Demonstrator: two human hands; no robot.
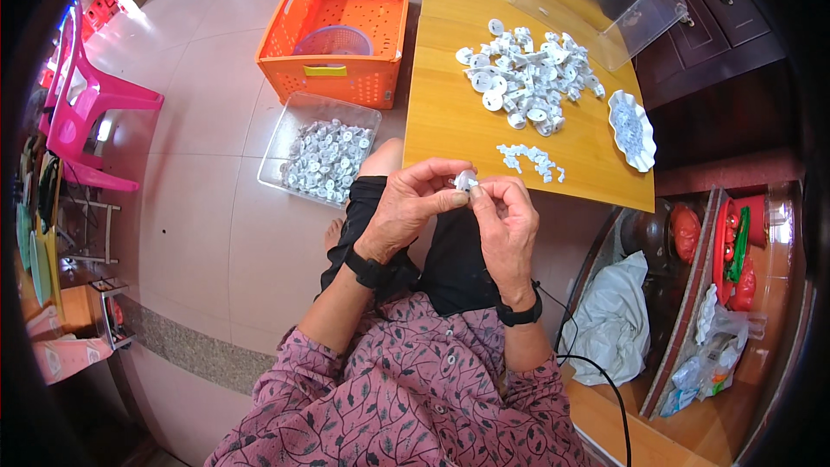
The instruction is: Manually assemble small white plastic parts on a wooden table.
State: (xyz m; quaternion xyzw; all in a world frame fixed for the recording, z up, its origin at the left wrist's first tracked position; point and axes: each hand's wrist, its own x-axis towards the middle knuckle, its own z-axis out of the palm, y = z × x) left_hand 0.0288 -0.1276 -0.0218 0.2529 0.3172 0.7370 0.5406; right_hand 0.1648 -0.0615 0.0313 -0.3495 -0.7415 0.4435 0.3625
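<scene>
Above my lap, my left hand (pixel 413 206) pinches a small round white plastic part (pixel 465 180) between thumb and fingers. My right hand (pixel 508 223) is closed too, its thumb and forefinger pressed on the right side of the same part. Whether a separate tiny piece sits between the right fingertips is too small to tell. Beyond my hands, on the yellow-brown table (pixel 450 138), lie a heap of similar white parts (pixel 532 78) and a scatter of tiny white pieces (pixel 532 161). A scalloped white dish (pixel 641 158) of small clear-looking pieces stands at the table's right edge.
Left of my leg, a clear bin (pixel 270 164) of white-grey round parts stands on the floor. Behind it is an orange crate (pixel 277 78) with a purple basket (pixel 333 41) inside. A clear box (pixel 605 0) rests on the table's far right. A pink chair (pixel 104 104) stands left.
</scene>
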